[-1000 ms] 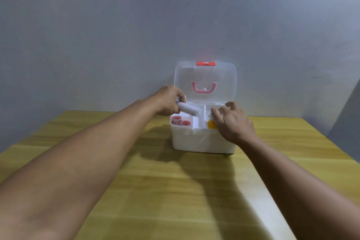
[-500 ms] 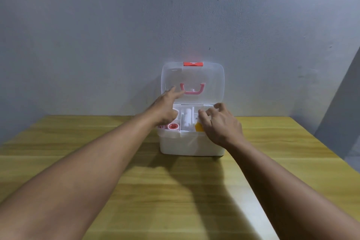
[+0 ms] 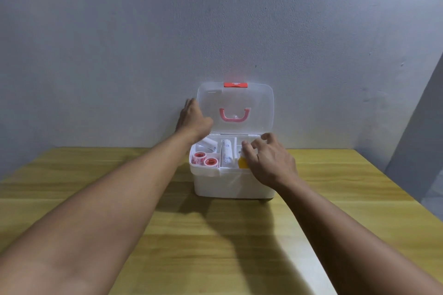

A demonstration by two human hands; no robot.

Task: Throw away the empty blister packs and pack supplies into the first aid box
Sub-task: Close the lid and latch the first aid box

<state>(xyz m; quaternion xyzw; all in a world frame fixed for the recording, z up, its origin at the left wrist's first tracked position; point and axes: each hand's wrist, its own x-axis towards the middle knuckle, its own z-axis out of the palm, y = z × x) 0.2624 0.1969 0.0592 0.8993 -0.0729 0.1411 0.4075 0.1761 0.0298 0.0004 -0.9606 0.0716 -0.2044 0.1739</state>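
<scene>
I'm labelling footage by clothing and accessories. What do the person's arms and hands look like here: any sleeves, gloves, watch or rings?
Both arms are bare along their whole visible length: no sleeves in view. The left hand and right hand wear no gloves. No watch, bracelet or band shows at either wrist, and no rings are visible on the fingers that show, though some fingers are partly hidden or blurred.

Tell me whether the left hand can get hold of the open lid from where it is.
Probably yes. The left hand is already at the left edge of the upright clear lid, fingers reaching behind it, with nothing between them. The right hand hovers over the tray, out of the way.
</scene>
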